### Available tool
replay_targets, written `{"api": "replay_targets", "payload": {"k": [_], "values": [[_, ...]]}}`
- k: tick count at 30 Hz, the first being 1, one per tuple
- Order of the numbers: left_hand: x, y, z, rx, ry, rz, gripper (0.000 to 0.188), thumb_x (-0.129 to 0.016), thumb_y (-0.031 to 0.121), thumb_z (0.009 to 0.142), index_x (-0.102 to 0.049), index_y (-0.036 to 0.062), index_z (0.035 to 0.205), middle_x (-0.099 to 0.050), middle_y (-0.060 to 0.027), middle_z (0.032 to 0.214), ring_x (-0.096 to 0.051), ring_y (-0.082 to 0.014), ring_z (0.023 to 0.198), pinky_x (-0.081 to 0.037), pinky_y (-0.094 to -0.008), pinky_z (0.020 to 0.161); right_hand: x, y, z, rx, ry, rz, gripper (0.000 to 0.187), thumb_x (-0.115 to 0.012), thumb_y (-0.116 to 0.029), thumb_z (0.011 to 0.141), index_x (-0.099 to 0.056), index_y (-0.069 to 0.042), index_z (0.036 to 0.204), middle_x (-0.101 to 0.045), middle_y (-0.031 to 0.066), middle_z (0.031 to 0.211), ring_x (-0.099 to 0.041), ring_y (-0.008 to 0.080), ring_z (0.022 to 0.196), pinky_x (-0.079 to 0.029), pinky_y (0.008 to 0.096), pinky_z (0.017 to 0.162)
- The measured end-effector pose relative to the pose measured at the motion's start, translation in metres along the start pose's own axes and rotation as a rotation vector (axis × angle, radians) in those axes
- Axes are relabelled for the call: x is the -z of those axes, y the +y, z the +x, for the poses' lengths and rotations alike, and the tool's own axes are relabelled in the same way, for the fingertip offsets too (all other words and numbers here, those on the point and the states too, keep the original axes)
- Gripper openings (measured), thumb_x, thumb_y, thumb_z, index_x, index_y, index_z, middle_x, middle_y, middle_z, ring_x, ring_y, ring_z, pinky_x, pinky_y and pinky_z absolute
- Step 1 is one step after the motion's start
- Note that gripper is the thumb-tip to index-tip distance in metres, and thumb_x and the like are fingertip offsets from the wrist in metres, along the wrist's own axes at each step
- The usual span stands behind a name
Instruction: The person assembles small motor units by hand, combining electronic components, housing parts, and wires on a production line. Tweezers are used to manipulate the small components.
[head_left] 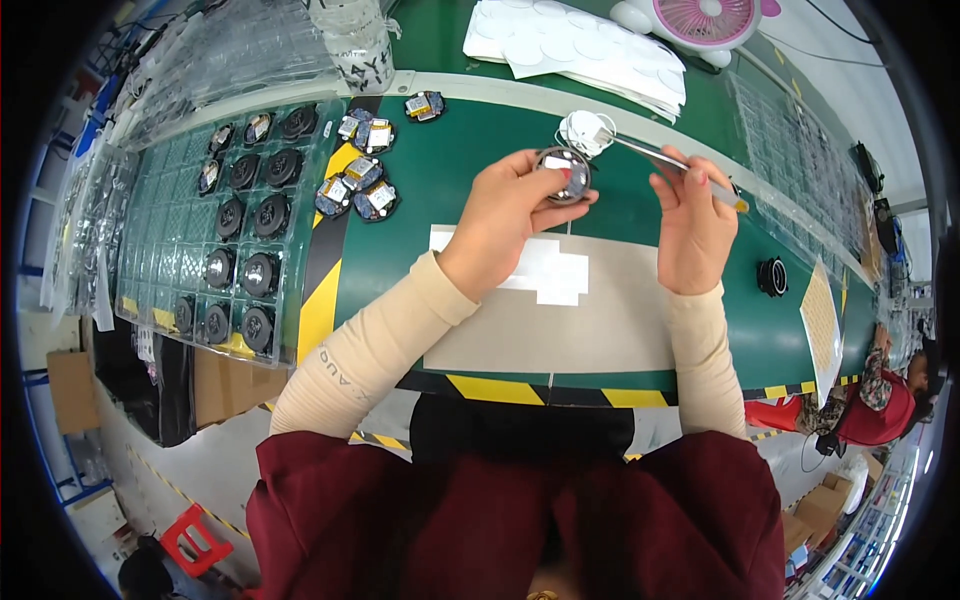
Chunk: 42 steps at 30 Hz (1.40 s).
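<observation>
My left hand grips a round black device part between thumb and fingers, over the green tabletop. A pale patch shows on its face. In my right hand is a pair of metal tweezers, held between thumb and fingertips. The tweezers' tip reaches a white round bundle just beyond the part; I cannot make out whether it is wire or thin rings, or whether the tips pinch it. Below the hands lies a grey mat, with white paper pieces on it.
A clear tray of round black parts stands left. Several round battery modules lie beside it. White sheets and a pink fan stand at the back. A black ring and a dotted sheet are right.
</observation>
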<state>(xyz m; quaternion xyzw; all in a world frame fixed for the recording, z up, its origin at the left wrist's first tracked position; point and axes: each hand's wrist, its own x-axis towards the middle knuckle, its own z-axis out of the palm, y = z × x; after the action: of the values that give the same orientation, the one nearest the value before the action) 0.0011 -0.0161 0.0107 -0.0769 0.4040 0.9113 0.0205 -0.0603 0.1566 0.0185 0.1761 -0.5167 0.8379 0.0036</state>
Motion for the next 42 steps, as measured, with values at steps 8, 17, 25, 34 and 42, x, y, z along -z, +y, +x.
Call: {"api": "replay_targets", "payload": {"k": [8, 17, 25, 34, 42], "values": [[0.000, 0.004, 0.000, 0.100, -0.008, 0.064, 0.031, -0.052, 0.006, 0.084, -0.045, -0.0021, 0.113, -0.057, -0.0061, 0.093, -0.055, -0.0145, 0.084, -0.050, -0.0297, 0.082, 0.008, -0.002, -0.010, 0.123, -0.010, -0.094, 0.022, -0.052, -0.016, 0.089, -0.051, 0.001, 0.103, -0.057, 0.0226, 0.104, -0.060, 0.0309, 0.092, -0.051, 0.0308, 0.073], [-0.009, -0.001, -0.005, 0.126, -0.001, 0.009, 0.039, -0.052, 0.007, 0.085, -0.038, -0.0040, 0.120, -0.056, -0.0137, 0.103, -0.061, -0.0249, 0.092, -0.052, -0.0360, 0.082, 0.006, 0.002, -0.015, 0.193, -0.086, -0.213, 0.018, -0.053, -0.009, 0.088, -0.051, 0.003, 0.101, -0.058, 0.0232, 0.100, -0.061, 0.0338, 0.087, -0.054, 0.0360, 0.069], [-0.009, 0.001, -0.007, 0.099, -0.022, 0.044, 0.034, -0.046, 0.012, 0.088, -0.040, -0.0028, 0.118, -0.055, -0.0174, 0.108, -0.059, -0.0276, 0.096, -0.053, -0.0366, 0.080, 0.006, 0.005, -0.018, 0.179, -0.133, -0.239, 0.018, -0.053, -0.009, 0.088, -0.050, 0.003, 0.101, -0.059, 0.0239, 0.099, -0.061, 0.0345, 0.086, -0.053, 0.0366, 0.071], [-0.008, -0.001, -0.005, 0.097, -0.012, -0.021, 0.029, -0.042, 0.010, 0.089, -0.042, -0.0029, 0.116, -0.056, -0.0198, 0.108, -0.058, -0.0290, 0.099, -0.053, -0.0383, 0.080, 0.001, 0.008, -0.020, 0.223, -0.159, -0.301, 0.016, -0.054, -0.007, 0.087, -0.050, 0.004, 0.099, -0.059, 0.0243, 0.098, -0.061, 0.0344, 0.088, -0.054, 0.0366, 0.071], [-0.008, -0.002, -0.005, 0.100, 0.007, -0.036, 0.027, -0.042, 0.010, 0.089, -0.043, -0.0021, 0.114, -0.055, -0.0206, 0.108, -0.058, -0.0299, 0.100, -0.052, -0.0394, 0.081, 0.001, 0.008, -0.021, 0.239, -0.172, -0.314, 0.015, -0.053, -0.004, 0.086, -0.051, 0.005, 0.097, -0.058, 0.0240, 0.096, -0.061, 0.0360, 0.088, -0.056, 0.0374, 0.070]]}}
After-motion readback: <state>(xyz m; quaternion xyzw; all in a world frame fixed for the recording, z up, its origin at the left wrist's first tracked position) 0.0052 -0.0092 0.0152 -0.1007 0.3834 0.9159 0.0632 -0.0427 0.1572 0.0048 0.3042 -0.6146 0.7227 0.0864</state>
